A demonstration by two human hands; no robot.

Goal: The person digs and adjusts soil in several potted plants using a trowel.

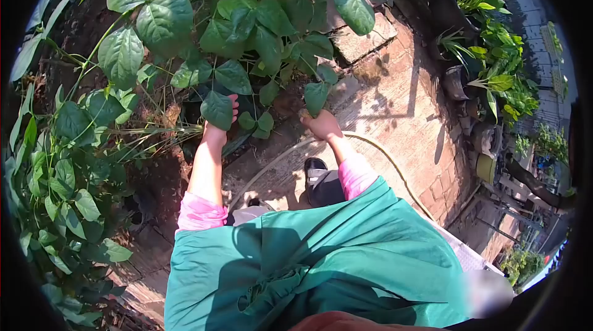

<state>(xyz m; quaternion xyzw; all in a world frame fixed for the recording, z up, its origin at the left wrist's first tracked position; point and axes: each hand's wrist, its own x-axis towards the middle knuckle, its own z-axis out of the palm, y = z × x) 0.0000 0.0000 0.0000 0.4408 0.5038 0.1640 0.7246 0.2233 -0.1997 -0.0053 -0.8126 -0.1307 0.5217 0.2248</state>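
Note:
My left hand (pixel 216 134) reaches into the leafy plant, with a broad green leaf (pixel 217 110) covering much of it. A few fingertips show past the leaf's right edge, but their grip is hidden. Thin green and dry stems (pixel 176 131) lie just left of that hand. To the right, over the paving, my right hand (pixel 322 125) is closed with its fingers curled in. Another hanging leaf (pixel 316 97) overlaps its top edge, and what its fingers hold, if anything, cannot be made out. Both forearms come out of pink sleeves.
A pale hose (pixel 386 157) curves over the brick paving (pixel 404 96). A square slab (pixel 364 37) lies beyond my right hand. Dense foliage (pixel 80 207) fills the left side. Potted plants (pixel 494 81) line the right edge. My dark shoe (pixel 314 163) shows below.

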